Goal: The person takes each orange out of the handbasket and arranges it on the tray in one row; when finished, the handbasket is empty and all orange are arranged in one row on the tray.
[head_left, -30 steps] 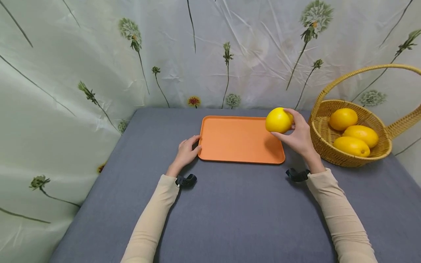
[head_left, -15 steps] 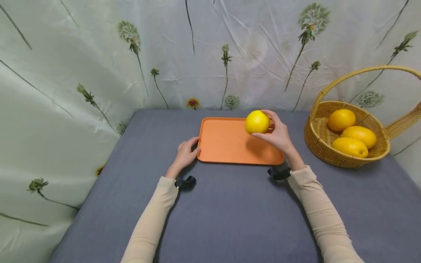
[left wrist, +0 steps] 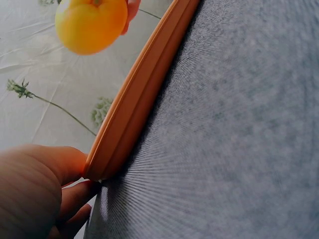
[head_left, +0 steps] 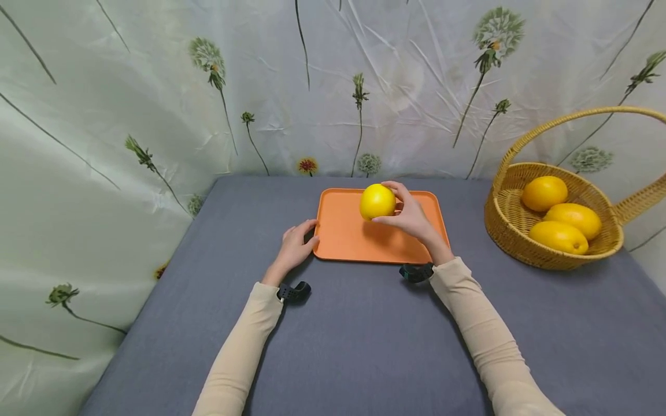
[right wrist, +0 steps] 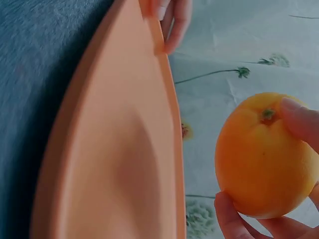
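Note:
My right hand point(head_left: 413, 219) holds a round yellow-orange fruit, an orange point(head_left: 377, 202), between thumb and fingers, raised over the orange-coloured tray point(head_left: 343, 237). In the right wrist view the orange point(right wrist: 264, 159) shows a small green stem end, with fingertips round it and the tray's shadowed floor point(right wrist: 119, 164) to its left. My left hand point(head_left: 295, 245) is at the tray's left edge. The left wrist view has its thumb point(left wrist: 60, 162) on the tray's rim point(left wrist: 132, 109), with curled fingers just below the corner.
A wicker basket point(head_left: 507, 237) with a tall handle stands right of the tray. In it lie a round orange fruit point(head_left: 544, 193) and two longer yellow fruits point(head_left: 559, 237). Grey cloth point(head_left: 364, 346) covers the table, and a flower-print curtain point(head_left: 291, 69) hangs behind it.
My right hand has carried the orange leftward, from the tray's right end to above its middle. The left hand has stayed at the tray's left edge.

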`<state>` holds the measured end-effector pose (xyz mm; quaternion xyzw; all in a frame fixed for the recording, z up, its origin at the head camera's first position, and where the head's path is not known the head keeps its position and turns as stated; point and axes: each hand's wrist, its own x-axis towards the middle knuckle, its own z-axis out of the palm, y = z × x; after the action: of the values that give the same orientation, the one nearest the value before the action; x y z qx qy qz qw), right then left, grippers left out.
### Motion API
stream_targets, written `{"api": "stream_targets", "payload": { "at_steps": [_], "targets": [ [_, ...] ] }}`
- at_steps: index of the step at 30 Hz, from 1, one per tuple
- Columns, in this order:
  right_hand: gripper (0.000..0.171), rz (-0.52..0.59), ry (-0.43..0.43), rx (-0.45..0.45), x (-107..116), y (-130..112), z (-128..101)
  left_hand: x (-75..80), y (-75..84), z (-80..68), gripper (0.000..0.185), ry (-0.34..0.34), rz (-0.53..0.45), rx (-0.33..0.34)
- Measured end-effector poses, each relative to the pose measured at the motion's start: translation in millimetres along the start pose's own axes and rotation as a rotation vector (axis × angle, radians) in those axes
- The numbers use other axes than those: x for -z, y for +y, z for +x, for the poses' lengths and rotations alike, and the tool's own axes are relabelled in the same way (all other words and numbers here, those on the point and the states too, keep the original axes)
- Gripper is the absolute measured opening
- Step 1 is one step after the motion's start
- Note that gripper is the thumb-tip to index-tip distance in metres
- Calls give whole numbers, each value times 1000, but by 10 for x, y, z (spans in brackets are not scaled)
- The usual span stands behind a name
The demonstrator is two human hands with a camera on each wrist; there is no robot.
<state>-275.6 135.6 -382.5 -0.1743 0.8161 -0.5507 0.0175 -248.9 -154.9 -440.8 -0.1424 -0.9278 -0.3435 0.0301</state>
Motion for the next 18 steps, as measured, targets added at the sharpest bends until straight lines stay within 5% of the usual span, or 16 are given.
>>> {"api": "stream_targets", "payload": {
  "at_steps": [18],
  "targets": [
    [90, -40, -119, -77, -518, 44, 200, -6, -19, -20, 48, -10, 5, 21]
  ]
}}
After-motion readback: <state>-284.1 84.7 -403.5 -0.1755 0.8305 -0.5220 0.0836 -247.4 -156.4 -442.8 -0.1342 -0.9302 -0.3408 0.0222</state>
